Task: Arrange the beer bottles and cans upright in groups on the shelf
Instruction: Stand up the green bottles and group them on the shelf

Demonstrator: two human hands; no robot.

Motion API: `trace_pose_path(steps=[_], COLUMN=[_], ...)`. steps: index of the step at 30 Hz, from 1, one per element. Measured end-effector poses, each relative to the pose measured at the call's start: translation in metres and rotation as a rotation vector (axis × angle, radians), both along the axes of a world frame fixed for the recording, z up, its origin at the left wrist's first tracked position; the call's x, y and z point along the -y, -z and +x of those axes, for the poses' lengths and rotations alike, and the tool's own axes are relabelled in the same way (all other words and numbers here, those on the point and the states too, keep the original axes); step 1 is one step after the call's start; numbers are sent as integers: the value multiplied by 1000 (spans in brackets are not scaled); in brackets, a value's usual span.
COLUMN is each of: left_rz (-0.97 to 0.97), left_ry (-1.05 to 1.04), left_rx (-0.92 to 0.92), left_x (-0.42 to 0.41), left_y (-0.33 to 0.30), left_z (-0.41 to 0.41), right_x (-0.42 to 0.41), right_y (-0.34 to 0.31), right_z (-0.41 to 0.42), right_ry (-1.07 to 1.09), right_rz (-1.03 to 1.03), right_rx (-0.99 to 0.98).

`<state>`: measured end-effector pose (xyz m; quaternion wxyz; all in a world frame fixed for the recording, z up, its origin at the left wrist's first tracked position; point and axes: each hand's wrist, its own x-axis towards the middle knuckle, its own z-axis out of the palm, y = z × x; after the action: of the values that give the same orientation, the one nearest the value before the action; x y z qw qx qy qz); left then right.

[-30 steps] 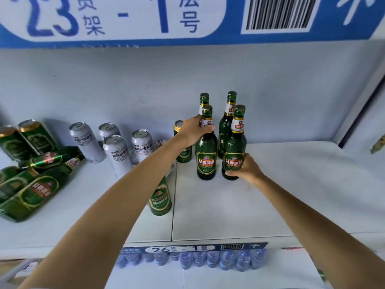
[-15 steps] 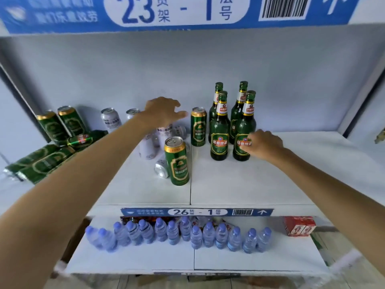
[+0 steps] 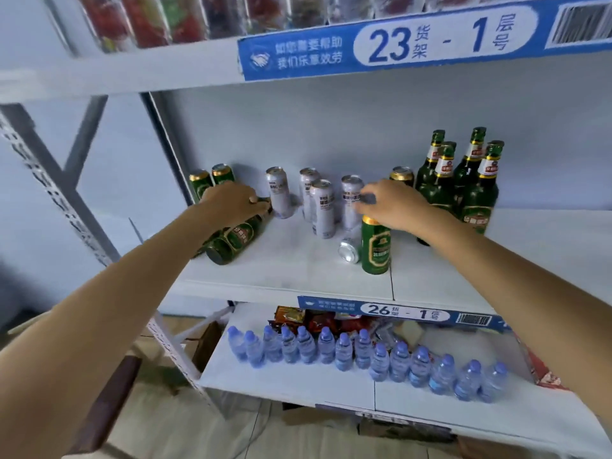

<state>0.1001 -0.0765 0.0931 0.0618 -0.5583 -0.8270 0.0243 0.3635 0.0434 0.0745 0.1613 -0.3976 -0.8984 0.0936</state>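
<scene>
Several green beer bottles (image 3: 463,190) stand upright in a group at the right of the white shelf (image 3: 291,276). Several silver cans (image 3: 322,208) stand in the middle, and one silver can (image 3: 349,250) lies on its side. A green can (image 3: 376,248) stands in front, another green can (image 3: 401,175) at the back, and two green cans (image 3: 212,178) lean at the back left. Green bottles (image 3: 231,240) lie at the left. My left hand (image 3: 231,202) is curled around the neck end of a lying bottle. My right hand (image 3: 394,207) hovers over the front green can, fingers spread by a silver can's top.
Above is a shelf edge with a blue label (image 3: 397,44). A grey metal post (image 3: 165,154) bounds the shelf on the left. Below, a row of water bottles (image 3: 331,349) and snack packets (image 3: 298,318) fill the lower shelf.
My left hand has moved left from the cans onto the lying bottles. My right hand has left the upright bottles and moved left over the cans. The view has pulled back.
</scene>
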Motion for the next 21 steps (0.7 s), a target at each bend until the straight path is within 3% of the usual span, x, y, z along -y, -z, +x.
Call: trace_pose_path(steps=[11,21], left_rz=[-73,-86], left_ry=[-57,119], left_rx=[155,331], left_x=[60,2], left_y=[59,98], left_z=[-204,-250], right_x=[39,12], right_y=[57,84], right_z=[-185,-263], right_ry=[74,174], right_rz=[-249,-314], right_rx=[128,224])
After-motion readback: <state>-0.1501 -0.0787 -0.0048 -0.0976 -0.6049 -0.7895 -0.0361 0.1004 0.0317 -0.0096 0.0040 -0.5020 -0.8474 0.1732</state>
